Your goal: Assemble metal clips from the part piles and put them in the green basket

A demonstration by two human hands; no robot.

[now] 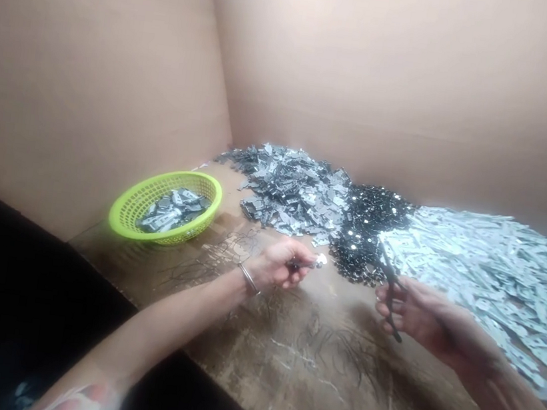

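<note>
Two hands work apart, not touching, over a scarred wooden table (281, 374). The left hand (276, 264) pinches a small metal piece (319, 261) in its fingers; the right hand (413, 311) closes around slim dark scissors (390, 289). A lime-green plastic basket (124, 211) holding grey metal pieces sits at ten o'clock. A grey heap (290, 190), a black heap (368, 234) and a silver heap (500, 282) run from twelve to three o'clock, against a cardboard wall (373, 63).

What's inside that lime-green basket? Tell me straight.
The lime-green plastic basket holds a heap of flat grey metal pieces. They cover its floor, so the bottom, and anything lying beneath them, cannot be seen.
</note>
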